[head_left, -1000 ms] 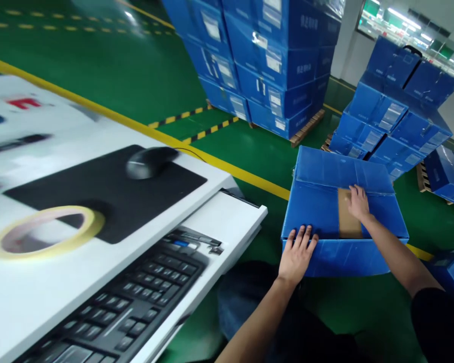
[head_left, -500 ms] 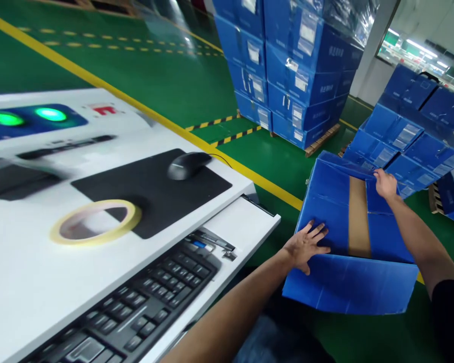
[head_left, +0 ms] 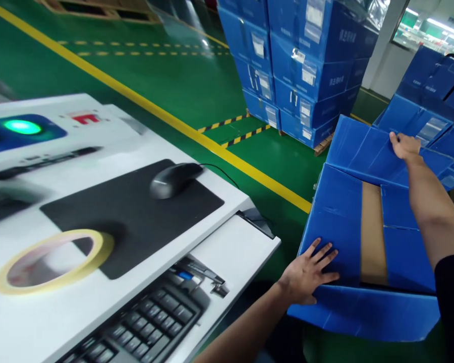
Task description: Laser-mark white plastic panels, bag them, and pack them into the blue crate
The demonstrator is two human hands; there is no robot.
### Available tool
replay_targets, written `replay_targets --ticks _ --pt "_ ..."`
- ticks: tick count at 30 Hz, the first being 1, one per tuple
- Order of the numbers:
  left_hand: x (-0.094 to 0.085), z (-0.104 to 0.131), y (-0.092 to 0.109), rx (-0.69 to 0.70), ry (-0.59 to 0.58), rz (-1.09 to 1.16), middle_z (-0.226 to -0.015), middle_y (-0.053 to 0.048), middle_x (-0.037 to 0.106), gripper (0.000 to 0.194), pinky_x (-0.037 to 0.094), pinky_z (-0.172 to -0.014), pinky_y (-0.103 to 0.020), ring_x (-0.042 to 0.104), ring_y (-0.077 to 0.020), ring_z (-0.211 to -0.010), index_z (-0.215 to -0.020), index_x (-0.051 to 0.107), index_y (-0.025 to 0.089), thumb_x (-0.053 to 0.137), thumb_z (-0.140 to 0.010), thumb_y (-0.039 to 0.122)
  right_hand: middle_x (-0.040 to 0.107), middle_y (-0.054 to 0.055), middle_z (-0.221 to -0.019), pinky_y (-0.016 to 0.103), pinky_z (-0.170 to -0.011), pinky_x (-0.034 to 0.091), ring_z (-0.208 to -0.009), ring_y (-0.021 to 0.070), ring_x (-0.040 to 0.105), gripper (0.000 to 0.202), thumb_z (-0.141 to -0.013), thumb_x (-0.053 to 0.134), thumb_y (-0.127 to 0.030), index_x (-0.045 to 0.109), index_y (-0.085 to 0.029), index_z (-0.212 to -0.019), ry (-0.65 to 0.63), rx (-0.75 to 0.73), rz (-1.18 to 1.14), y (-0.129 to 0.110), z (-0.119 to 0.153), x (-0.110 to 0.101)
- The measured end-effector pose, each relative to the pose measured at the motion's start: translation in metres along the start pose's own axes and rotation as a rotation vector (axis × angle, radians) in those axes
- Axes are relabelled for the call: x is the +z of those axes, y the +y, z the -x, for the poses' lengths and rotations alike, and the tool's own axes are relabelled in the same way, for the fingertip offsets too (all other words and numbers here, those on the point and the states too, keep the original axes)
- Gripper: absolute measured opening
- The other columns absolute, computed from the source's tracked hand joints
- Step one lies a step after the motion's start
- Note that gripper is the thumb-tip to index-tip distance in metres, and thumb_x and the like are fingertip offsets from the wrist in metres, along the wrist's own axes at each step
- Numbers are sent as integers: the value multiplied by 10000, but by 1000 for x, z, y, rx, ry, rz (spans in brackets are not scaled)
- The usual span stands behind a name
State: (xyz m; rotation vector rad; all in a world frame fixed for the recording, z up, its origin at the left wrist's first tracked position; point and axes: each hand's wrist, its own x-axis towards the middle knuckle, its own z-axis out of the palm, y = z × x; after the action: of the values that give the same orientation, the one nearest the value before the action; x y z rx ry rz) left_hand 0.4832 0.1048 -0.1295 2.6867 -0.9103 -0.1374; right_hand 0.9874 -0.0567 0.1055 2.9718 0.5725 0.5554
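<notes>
A blue box (head_left: 335, 222) stands at the lower right with two flaps folded inward and a brown strip (head_left: 373, 234) showing between them. My left hand (head_left: 308, 272) lies flat on its left inner flap, fingers spread. At the far side, my right hand (head_left: 405, 146) pinches the top edge of the raised far flap (head_left: 366, 151). The near flap (head_left: 371, 312) hangs outward toward me. My right forearm covers part of the box's right side.
A white desk (head_left: 136, 307) at the left bears a yellow tape roll (head_left: 102, 252), a black mouse (head_left: 174, 179) on a mouse pad (head_left: 144, 217), and a keyboard (head_left: 151, 322) below. Stacked blue boxes (head_left: 298, 70) stand on a pallet behind; more blue boxes (head_left: 419, 75) are at right.
My right hand has drawn the far flap up, so its face now shows upright. My left hand stays on the inner flap. The view has shifted slightly.
</notes>
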Motion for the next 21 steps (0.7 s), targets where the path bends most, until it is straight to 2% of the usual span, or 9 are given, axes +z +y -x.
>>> replay_targets --ticks 2,4,7,9,10,14,16,19,21 --pt "-1 0 -1 -5 -9 19 -1818 -188 185 961 25 -1308 -796 120 -492 -1680 -1615 530 382 951 -767 544 704 265 -1330 737 -1183 271 -1378 411 570 801 -1154 241 -707 726 -89 -1313 -20 48 -54 -7 -20 7" --pt "-1 0 -2 -7 -11 30 -1817 -188 191 941 29 -1310 -796 128 -488 -1680 -1610 534 379 947 -778 526 569 315 -1517 764 -1215 161 -1535 434 389 832 -1160 203 -693 620 -41 -1467 -11 94 -97 -17 -33 20" --pt "2 0 -5 -4 3 50 -1818 -186 191 907 32 -1314 -792 131 -484 -1682 -1598 547 376 940 -792 510 31 310 -1791 807 -1234 53 -1666 444 -33 776 -1180 205 -593 192 -47 -1730 10 130 -119 -42 -32 56" --pt "4 0 -7 -2 18 64 -1822 -176 183 910 23 -1319 -784 125 -475 -1686 -1596 547 377 945 -788 504 -182 203 -1808 820 -1250 63 -1670 431 -132 794 -1164 349 -540 5 -161 -1771 -74 103 -136 -62 -17 91" --pt "4 0 -8 -5 22 69 -1825 -169 179 916 19 -1322 -778 122 -471 -1687 -1595 548 377 950 -781 501 -149 171 -1823 813 -1261 109 -1679 433 -69 813 -1143 422 -530 25 -210 -1777 -152 75 -146 -71 -6 110" --pt "3 -1 -9 -20 13 83 -1827 -161 177 929 18 -1328 -768 118 -464 -1690 -1593 551 375 962 -769 493 527 189 -1635 708 -1222 384 -1492 425 497 717 -1117 316 -707 582 -241 -1593 -453 -17 -178 -86 36 168" --pt "1 -2 -8 -27 -4 90 -1824 -166 182 921 20 -1324 -775 120 -466 -1689 -1595 552 377 959 -775 484 586 147 -1590 671 -1212 412 -1438 416 555 800 -1073 254 -823 617 -306 -1565 -490 -61 -194 -79 47 178" --pt "-1 -4 -7 -41 -38 106 -1824 -164 174 917 16 -1321 -783 108 -469 -1688 -1603 545 385 950 -788 491 497 38 -1686 591 -1260 372 -1490 376 508 800 -1007 367 -909 517 -421 -1623 -461 -152 -209 -64 55 178" --pt "1 -5 -7 -42 -49 120 -1826 -155 163 915 0 -1322 -780 89 -465 -1691 -1608 539 392 943 -795 505 539 34 -1652 549 -1251 384 -1472 356 526 785 -1007 388 -906 550 -414 -1598 -451 -184 -197 -60 56 177"
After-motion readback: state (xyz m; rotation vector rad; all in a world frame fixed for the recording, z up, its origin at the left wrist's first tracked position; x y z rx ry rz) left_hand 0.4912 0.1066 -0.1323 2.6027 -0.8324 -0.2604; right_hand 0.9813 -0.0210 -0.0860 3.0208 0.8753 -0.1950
